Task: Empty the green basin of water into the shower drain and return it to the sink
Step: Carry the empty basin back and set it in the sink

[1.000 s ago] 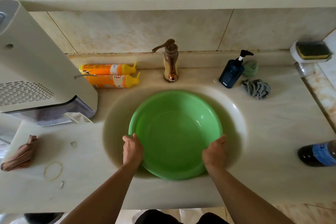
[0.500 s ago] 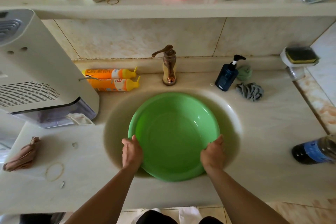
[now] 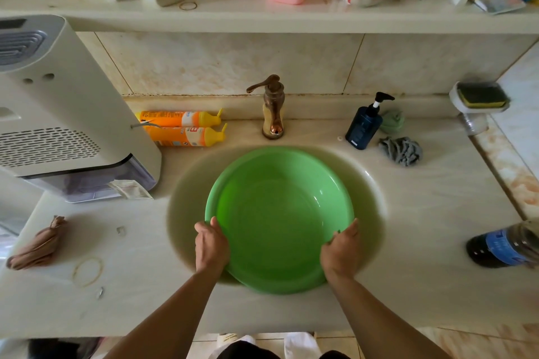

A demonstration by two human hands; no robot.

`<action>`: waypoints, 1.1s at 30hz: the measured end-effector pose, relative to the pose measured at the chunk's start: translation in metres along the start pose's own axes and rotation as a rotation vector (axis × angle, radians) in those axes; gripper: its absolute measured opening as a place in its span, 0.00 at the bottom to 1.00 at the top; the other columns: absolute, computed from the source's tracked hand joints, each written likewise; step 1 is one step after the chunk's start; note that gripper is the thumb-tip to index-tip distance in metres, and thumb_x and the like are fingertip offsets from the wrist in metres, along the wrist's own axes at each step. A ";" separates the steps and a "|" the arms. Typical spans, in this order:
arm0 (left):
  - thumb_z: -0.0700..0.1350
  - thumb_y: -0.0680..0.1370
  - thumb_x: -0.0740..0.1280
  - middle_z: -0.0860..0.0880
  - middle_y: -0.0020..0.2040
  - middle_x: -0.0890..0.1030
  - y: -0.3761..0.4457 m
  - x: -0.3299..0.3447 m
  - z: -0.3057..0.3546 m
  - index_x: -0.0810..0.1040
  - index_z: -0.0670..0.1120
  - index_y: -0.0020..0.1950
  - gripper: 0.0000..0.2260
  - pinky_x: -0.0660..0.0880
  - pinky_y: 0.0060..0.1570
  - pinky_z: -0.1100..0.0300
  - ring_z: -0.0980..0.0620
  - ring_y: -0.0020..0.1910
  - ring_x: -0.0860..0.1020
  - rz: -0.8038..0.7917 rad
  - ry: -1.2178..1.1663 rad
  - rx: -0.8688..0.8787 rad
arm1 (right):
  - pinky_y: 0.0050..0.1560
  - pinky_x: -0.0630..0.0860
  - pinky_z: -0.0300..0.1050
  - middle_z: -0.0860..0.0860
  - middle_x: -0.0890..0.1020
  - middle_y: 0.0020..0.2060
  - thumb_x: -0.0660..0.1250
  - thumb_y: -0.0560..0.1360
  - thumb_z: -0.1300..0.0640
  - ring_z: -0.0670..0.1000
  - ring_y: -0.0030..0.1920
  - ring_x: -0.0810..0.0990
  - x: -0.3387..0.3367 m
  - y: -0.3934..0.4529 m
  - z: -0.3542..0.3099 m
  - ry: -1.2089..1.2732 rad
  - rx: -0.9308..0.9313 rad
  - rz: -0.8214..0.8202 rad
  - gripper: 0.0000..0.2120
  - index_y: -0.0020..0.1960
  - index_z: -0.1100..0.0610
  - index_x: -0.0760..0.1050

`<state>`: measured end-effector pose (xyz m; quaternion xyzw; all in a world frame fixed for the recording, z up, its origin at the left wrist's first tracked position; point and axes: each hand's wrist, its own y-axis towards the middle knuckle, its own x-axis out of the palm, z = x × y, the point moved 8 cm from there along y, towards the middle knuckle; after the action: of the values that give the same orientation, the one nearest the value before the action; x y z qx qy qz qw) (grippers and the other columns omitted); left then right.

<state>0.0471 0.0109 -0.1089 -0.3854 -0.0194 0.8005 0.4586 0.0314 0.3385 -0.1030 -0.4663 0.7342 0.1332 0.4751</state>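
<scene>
The round green plastic basin (image 3: 280, 218) sits inside the pale oval sink (image 3: 370, 183), in the middle of the countertop. Its near edge, at 6 o'clock, comes slightly over the front of the sink. The left hand (image 3: 210, 245) grips the rim at about 8 o'clock and the right hand (image 3: 339, 246) grips it at about 4 o'clock. On both hands the fingers curl under the rim and the thumb lies on top, so each hand is closed on the basin.

Small shiny lines on the inside wall suggest water, but how much I cannot tell. I judge the basin stiff but thin, so it may bend a little when full, and the wet rim can be slippery. Two hands on opposite sides, kept level, seem the safe hold. The bronze tap (image 3: 272, 108) stands at 12 o'clock, near the far rim.
</scene>
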 end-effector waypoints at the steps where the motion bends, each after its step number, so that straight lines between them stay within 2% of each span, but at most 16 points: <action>1: 0.52 0.84 0.50 0.30 0.54 0.78 0.001 0.001 0.000 0.65 0.38 0.52 0.17 0.71 0.47 0.48 0.34 0.51 0.77 -0.004 -0.005 -0.001 | 0.56 0.73 0.57 0.67 0.72 0.64 0.64 0.73 0.69 0.68 0.61 0.73 0.001 0.001 0.000 0.000 0.001 0.000 0.35 0.76 0.69 0.54; 8: 0.52 0.84 0.50 0.32 0.54 0.78 0.005 0.003 -0.002 0.66 0.38 0.52 0.17 0.70 0.46 0.51 0.40 0.45 0.73 -0.008 -0.022 -0.031 | 0.57 0.72 0.58 0.67 0.71 0.65 0.64 0.74 0.67 0.67 0.63 0.71 0.006 0.007 -0.002 -0.033 -0.007 -0.030 0.34 0.76 0.68 0.54; 15: 0.52 0.84 0.49 0.33 0.51 0.78 0.010 0.001 -0.002 0.65 0.37 0.52 0.18 0.71 0.44 0.50 0.40 0.44 0.75 0.005 -0.008 -0.033 | 0.62 0.70 0.60 0.68 0.71 0.64 0.64 0.73 0.68 0.69 0.63 0.71 0.010 0.012 -0.010 -0.033 -0.020 -0.017 0.34 0.76 0.69 0.55; 22: 0.52 0.84 0.49 0.32 0.51 0.78 0.010 0.001 0.003 0.65 0.37 0.52 0.18 0.69 0.43 0.51 0.40 0.43 0.74 0.013 -0.006 -0.029 | 0.60 0.69 0.56 0.67 0.71 0.64 0.63 0.74 0.69 0.67 0.62 0.72 0.007 0.012 -0.014 -0.015 -0.029 -0.003 0.33 0.76 0.69 0.55; 28: 0.52 0.84 0.49 0.32 0.53 0.78 0.011 0.001 -0.002 0.65 0.38 0.52 0.17 0.70 0.44 0.51 0.40 0.44 0.73 0.009 -0.016 -0.051 | 0.61 0.69 0.61 0.67 0.73 0.62 0.63 0.74 0.67 0.68 0.60 0.74 0.009 0.014 -0.017 -0.058 -0.033 -0.007 0.33 0.76 0.68 0.55; 33: 0.51 0.84 0.49 0.31 0.52 0.78 0.015 0.002 0.003 0.65 0.37 0.53 0.17 0.69 0.44 0.51 0.40 0.44 0.74 -0.015 -0.022 -0.024 | 0.61 0.69 0.59 0.66 0.72 0.64 0.62 0.75 0.67 0.67 0.62 0.72 0.004 0.016 -0.028 -0.036 -0.084 0.010 0.32 0.76 0.69 0.54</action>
<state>0.0341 0.0048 -0.1142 -0.3821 -0.0371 0.8008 0.4597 0.0018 0.3273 -0.0956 -0.4796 0.7216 0.1747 0.4678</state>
